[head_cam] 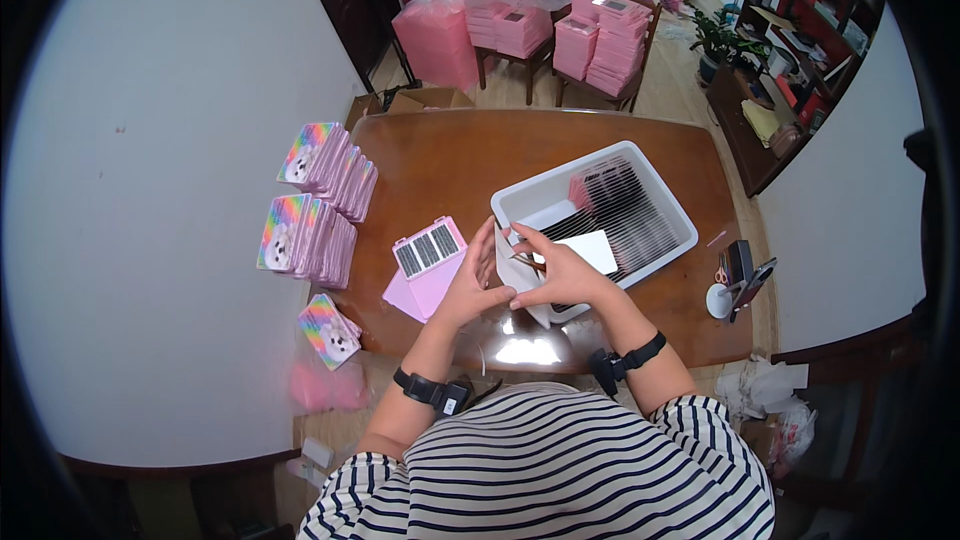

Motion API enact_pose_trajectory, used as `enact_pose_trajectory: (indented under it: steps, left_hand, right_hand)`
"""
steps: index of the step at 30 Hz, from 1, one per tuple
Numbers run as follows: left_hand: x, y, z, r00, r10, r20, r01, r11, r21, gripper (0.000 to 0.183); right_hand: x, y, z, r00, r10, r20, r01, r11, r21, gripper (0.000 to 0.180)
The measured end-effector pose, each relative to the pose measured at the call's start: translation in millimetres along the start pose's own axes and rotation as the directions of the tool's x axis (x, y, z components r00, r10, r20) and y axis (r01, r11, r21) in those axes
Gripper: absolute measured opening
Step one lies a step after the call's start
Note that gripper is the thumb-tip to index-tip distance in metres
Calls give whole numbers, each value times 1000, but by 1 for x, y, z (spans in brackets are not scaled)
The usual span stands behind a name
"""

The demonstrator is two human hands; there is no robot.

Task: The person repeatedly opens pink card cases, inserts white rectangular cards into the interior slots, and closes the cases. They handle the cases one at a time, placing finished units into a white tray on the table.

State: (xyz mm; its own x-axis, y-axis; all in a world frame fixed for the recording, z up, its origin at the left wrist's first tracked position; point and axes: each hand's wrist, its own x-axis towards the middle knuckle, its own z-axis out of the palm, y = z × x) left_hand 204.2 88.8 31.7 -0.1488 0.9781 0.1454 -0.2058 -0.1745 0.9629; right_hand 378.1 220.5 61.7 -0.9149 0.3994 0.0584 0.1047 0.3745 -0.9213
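My left hand [474, 282] is beside the near left end of a white plastic tub [517, 199], palm turned inward and fingers extended, with nothing plainly held. Its thumb almost meets the thumb of my right hand [564, 270]. A slim brown pointed tool, probably tweezers [531, 262], lies in my right hand, partly hidden by its fingers. Rows of dark strips on thin sheets [630, 202] fill much of the tub, and a white card [592, 249] rests over them. Left of my hands, a pink case [427, 247] displays three panels of black lash-like strips, above a plain pink lid [435, 289].
Stacked rainbow-printed cases [307, 232] line the wooden table's [435, 157] left edge, with a smaller pile [328, 330] nearer me. At right are a phone on a stand [752, 289], scissors [721, 271] and a dark box [739, 261]. Chairs beyond hold pink stacks [619, 37].
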Motion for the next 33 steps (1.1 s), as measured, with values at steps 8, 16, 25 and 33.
enact_pose_trajectory:
  steps: [8,16,25,33]
  left_hand:
    - [-26,14,-20,999,-25,-41,7,920,-392,105]
    - [-51,7,-45,998,-57,30,64,844,-533,104]
    - [-60,-10,-117,986,32,-161,-129,757,-640,74]
    - [-84,-8,-152,988,-64,-138,-34,791,-611,73]
  right_hand:
    - [3,-28,29,949,104,-298,-132,988,-75,28]
    - [25,-58,73,919,-33,-393,-156,884,-441,31]
    - [-1,-77,101,995,-103,-3,99,961,-257,24]
    - [12,-78,115,986,-43,-159,59,994,94,25]
